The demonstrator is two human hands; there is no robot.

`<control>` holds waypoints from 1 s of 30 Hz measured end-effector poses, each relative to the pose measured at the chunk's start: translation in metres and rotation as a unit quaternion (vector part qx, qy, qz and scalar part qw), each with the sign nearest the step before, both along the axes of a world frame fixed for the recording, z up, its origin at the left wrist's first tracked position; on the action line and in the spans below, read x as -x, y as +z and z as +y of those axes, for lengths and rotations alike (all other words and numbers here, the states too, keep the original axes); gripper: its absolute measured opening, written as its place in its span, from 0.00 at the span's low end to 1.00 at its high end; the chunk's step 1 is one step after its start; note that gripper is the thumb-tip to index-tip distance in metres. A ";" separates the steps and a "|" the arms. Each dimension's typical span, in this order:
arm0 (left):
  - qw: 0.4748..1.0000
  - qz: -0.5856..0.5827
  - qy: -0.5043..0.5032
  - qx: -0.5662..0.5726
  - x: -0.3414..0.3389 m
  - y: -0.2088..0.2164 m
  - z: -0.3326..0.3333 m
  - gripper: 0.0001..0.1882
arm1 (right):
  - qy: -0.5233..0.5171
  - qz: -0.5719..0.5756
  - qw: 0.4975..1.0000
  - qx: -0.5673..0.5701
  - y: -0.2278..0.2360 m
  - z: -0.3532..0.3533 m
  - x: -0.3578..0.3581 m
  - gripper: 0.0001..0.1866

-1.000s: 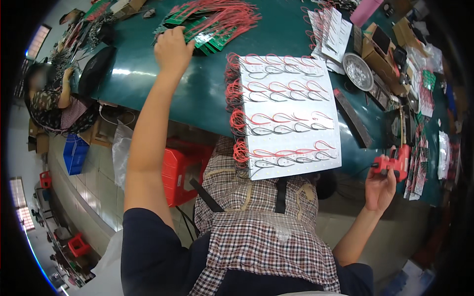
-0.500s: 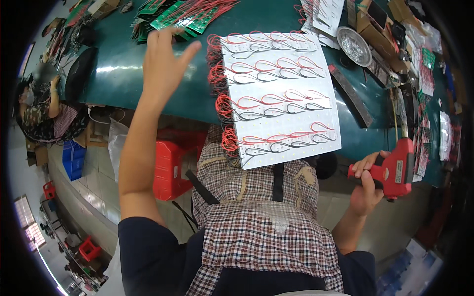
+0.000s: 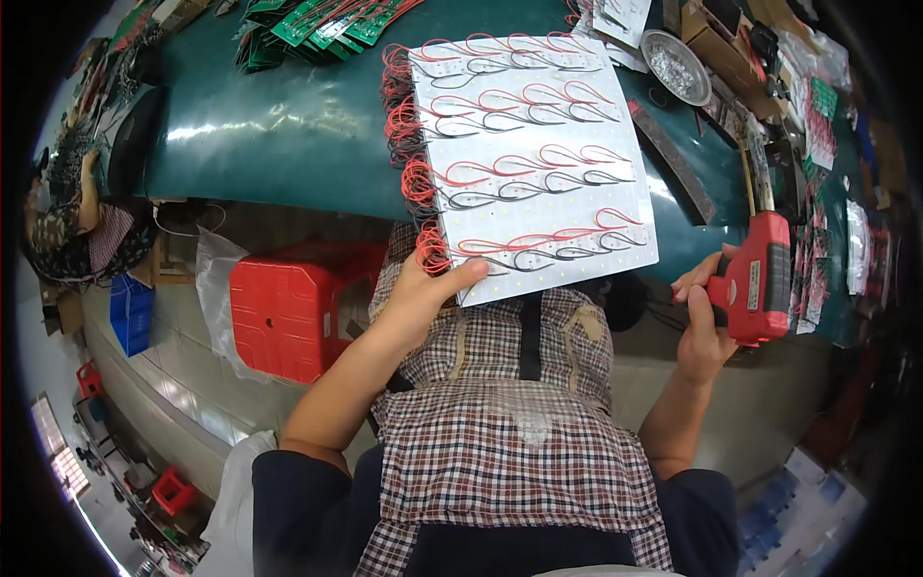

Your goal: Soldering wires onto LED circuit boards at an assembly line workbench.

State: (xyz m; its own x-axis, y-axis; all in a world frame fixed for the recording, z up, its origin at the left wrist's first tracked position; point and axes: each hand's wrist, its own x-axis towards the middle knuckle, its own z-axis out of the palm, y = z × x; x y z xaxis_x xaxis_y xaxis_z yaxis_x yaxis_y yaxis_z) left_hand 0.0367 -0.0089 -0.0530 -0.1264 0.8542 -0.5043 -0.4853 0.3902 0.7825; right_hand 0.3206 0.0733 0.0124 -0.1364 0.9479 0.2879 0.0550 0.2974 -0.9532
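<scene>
Green workbench (image 3: 288, 125) is carrying the white wired panel (image 3: 538, 163), left hand (image 3: 423, 293) pinching its near-left corner while right hand (image 3: 707, 327), wrapped around the red soldering gun (image 3: 760, 279), is waiting just right of the near-right corner.

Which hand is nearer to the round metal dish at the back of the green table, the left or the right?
The right. The right hand holds the red tool, below the round metal dish on the same side. The left hand holds the white board's near left corner, farther away.

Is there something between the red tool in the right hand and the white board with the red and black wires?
Nothing visible stands between them. The red tool, in the right hand, is held off the right edge of the white board; only bare green table lies between. The left hand grips the board's near left corner.
</scene>
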 end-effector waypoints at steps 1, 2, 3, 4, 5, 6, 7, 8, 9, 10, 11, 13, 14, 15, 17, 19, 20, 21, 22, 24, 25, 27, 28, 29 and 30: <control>1.000 -0.010 -0.010 0.001 0.002 -0.003 0.002 0.28 | -0.020 -0.015 1.000 -0.003 0.001 -0.001 0.000 0.26; 1.000 -0.019 -0.021 0.001 0.005 -0.004 0.003 0.26 | -0.018 -0.014 1.000 -0.008 0.002 -0.002 -0.002 0.26; 1.000 -0.017 -0.016 -0.004 0.007 -0.004 0.003 0.26 | -0.020 -0.021 1.000 -0.005 0.003 -0.002 -0.005 0.26; 0.999 -0.004 -0.031 -0.007 0.009 -0.003 0.001 0.24 | -0.022 -0.026 0.999 -0.003 0.004 -0.003 -0.009 0.26; 0.999 0.009 -0.044 -0.010 0.011 -0.001 -0.001 0.22 | -0.033 -0.026 0.999 -0.002 0.005 -0.006 -0.012 0.27; 0.999 0.017 -0.039 -0.026 0.012 0.000 -0.004 0.22 | -0.021 -0.018 1.000 -0.011 0.005 -0.009 -0.014 0.27; 0.998 0.028 -0.052 -0.027 0.014 0.000 -0.007 0.22 | -0.041 -0.018 0.999 0.004 0.004 -0.011 -0.018 0.27; 0.997 0.040 -0.063 -0.027 0.015 -0.001 -0.011 0.22 | -0.060 -0.016 0.998 0.019 0.003 -0.012 -0.022 0.27; 0.997 0.028 -0.072 -0.025 0.016 -0.006 -0.016 0.23 | -0.062 -0.006 0.998 0.019 0.000 -0.013 -0.026 0.28; 0.994 0.053 -0.093 0.004 0.016 -0.001 -0.019 0.23 | -0.064 0.004 0.998 0.020 0.000 -0.013 -0.032 0.28; 0.994 0.040 -0.097 -0.023 0.013 -0.003 -0.024 0.24 | -0.057 0.001 0.998 0.020 0.004 -0.012 -0.037 0.29; 0.992 0.034 -0.112 -0.040 0.008 -0.010 -0.034 0.25 | -0.037 -0.005 0.999 0.024 0.016 -0.005 -0.045 0.31; 0.990 0.039 -0.130 -0.029 0.007 -0.009 -0.035 0.26 | -0.032 -0.008 0.999 0.028 0.025 -0.001 -0.051 0.32; 0.987 0.050 -0.154 -0.009 0.007 -0.001 -0.034 0.27 | -0.027 -0.025 0.999 0.016 0.033 0.004 -0.055 0.32; 0.985 -0.008 -0.170 -0.023 0.008 -0.004 -0.030 0.29 | -0.024 -0.086 0.996 -0.009 0.063 0.014 -0.064 0.32; 0.984 -0.018 -0.175 -0.024 0.015 -0.001 -0.031 0.31 | -0.001 -0.197 0.980 0.014 0.098 0.028 -0.086 0.34; 0.966 0.074 -0.245 -0.027 0.028 0.004 -0.031 0.33 | 0.002 -0.248 0.967 0.054 0.119 0.032 -0.091 0.36; 0.936 0.165 -0.311 -0.028 0.042 0.009 -0.032 0.34 | 0.010 -0.248 0.969 -0.015 0.125 0.041 -0.097 0.36; 0.914 0.228 -0.336 -0.023 0.059 0.016 -0.030 0.36 | 0.012 -0.248 0.965 -0.082 0.131 0.050 -0.106 0.36; 0.877 0.361 -0.313 -0.041 0.096 0.031 -0.022 0.36 | 0.009 -0.338 0.940 -0.047 0.174 0.056 -0.116 0.36; 0.873 0.401 -0.276 -0.026 0.114 0.034 -0.019 0.34 | -0.015 -0.261 0.965 -0.006 0.182 0.068 -0.130 0.35; 0.872 0.460 -0.167 -0.036 0.137 0.048 -0.009 0.27 | -0.040 -0.178 0.982 0.039 0.182 0.078 -0.138 0.34; 0.844 0.520 -0.122 -0.051 0.145 0.056 0.001 0.24 | -0.046 -0.189 0.980 0.044 0.177 0.070 -0.113 0.36; 0.832 0.545 -0.084 -0.054 0.149 0.069 0.013 0.22 | -0.053 -0.203 0.977 0.049 0.169 0.063 -0.087 0.39; 0.813 0.577 -0.062 -0.051 0.156 0.073 0.025 0.22 | -0.052 -0.113 0.992 0.010 0.140 0.063 -0.060 0.36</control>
State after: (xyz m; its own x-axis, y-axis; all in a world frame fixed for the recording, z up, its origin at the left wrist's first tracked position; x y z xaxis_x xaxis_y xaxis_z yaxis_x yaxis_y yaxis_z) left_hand -0.1189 0.0164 0.0195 -0.3750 0.9263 -0.0369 0.6319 0.2846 0.7209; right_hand 0.3804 0.1366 0.1521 -0.0956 0.9655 0.2420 0.2968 0.2597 -0.9189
